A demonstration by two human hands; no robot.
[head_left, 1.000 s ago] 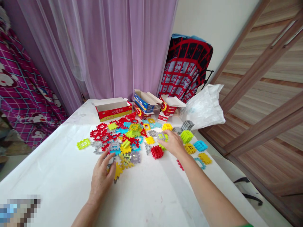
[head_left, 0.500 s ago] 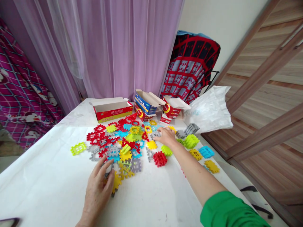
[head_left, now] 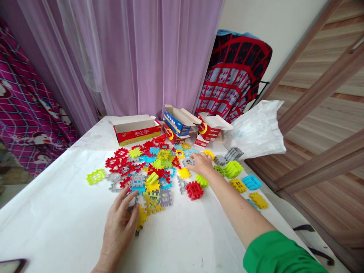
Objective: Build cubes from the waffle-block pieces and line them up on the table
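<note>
My right hand [head_left: 201, 163] reaches over the right side of the pile, its fingers closed on a grey window piece [head_left: 187, 162]. My left hand [head_left: 122, 218] rests at the pile's near left edge with its fingers apart, over grey and yellow pieces; whether it holds one is hidden. A yellow piece [head_left: 142, 217] shows beside its thumb. Red pieces [head_left: 121, 165] make up much of the pile's left part, mixed with blue, grey, green and yellow ones. A red stack [head_left: 195, 190] sits nearer me than my right hand.
Behind the pile stand an open red box [head_left: 138, 132], a blue box [head_left: 178, 123] and a red box [head_left: 209, 131]. Lime pieces [head_left: 233, 169], blue pieces [head_left: 252, 182] and a white bag [head_left: 257, 131] lie at the right. A lime piece [head_left: 96, 176] lies far left.
The view has shifted slightly, so most things appear a little further right. Both hands stay in nearly the same places over the pieces.
</note>
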